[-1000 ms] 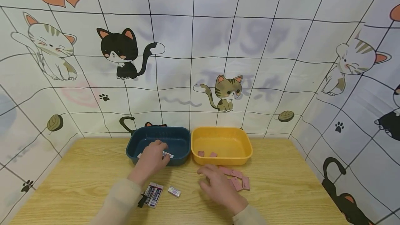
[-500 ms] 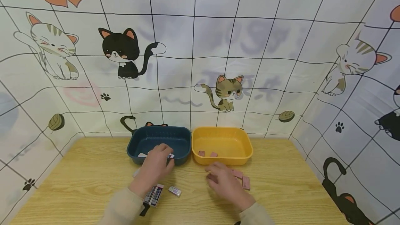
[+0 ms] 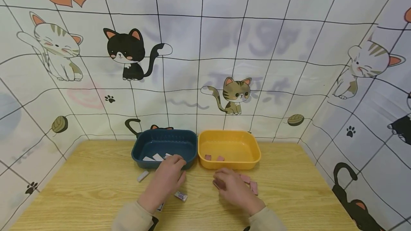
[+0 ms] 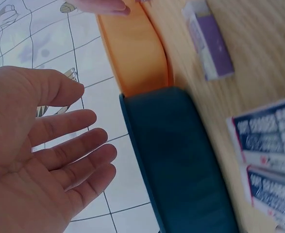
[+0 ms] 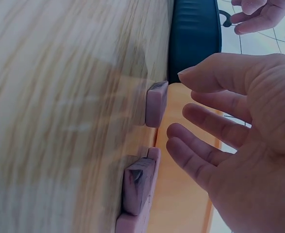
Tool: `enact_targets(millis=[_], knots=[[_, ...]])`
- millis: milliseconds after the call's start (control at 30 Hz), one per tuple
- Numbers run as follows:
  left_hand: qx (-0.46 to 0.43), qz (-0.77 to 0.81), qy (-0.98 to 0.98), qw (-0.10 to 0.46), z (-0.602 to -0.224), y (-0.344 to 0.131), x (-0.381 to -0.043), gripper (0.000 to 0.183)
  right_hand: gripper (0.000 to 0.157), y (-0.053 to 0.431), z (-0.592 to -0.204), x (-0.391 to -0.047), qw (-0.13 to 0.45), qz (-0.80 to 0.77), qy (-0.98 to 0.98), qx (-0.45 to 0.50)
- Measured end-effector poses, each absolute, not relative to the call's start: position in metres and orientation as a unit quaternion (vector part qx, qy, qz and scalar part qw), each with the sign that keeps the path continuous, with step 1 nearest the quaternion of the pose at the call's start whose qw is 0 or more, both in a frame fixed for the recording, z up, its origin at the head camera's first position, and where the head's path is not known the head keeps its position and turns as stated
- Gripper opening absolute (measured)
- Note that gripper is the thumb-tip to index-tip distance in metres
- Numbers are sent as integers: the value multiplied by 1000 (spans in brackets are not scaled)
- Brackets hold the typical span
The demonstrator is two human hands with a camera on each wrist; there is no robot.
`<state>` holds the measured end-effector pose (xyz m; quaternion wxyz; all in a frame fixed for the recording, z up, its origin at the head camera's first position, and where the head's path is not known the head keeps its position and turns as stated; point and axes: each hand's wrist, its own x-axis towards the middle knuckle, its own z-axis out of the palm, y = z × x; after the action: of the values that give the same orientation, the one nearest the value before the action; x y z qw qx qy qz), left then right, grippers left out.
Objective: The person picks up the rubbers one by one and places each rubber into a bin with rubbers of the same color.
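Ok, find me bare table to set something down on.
The table is bare right of the pink blocks and yellow tray, and left of the white block and blue tray. A narrower free strip runs between the wrapped block and the right hand. It's crowded in front of the yellow tray, among the pink blocks, and beside the left sleeve, where printed packs lie.

Logged pale wood-grain tabletop [image 3: 298, 188]. Bears dark blue tub [image 3: 170, 145] at back, just beside yellow tub [image 3: 229, 143] on right. Carries 1 white block [image 3: 142, 176] close before blue tub; nearer, 1 purple-and-white wrapped eraser [image 3: 181, 196]; near that, 2 navy-labelled packs [image 4: 268, 131]. Holds several pink blocks [image 3: 253, 188] before yellow tub.
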<state>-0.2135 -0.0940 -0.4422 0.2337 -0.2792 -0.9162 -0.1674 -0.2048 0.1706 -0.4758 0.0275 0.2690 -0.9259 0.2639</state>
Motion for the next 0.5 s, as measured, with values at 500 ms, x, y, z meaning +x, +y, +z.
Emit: enact_targets(millis=[500], knots=[[-281,-177,-922,199,-451,-77,-202,18,43,170,-480,-207,7,245,-930,275]])
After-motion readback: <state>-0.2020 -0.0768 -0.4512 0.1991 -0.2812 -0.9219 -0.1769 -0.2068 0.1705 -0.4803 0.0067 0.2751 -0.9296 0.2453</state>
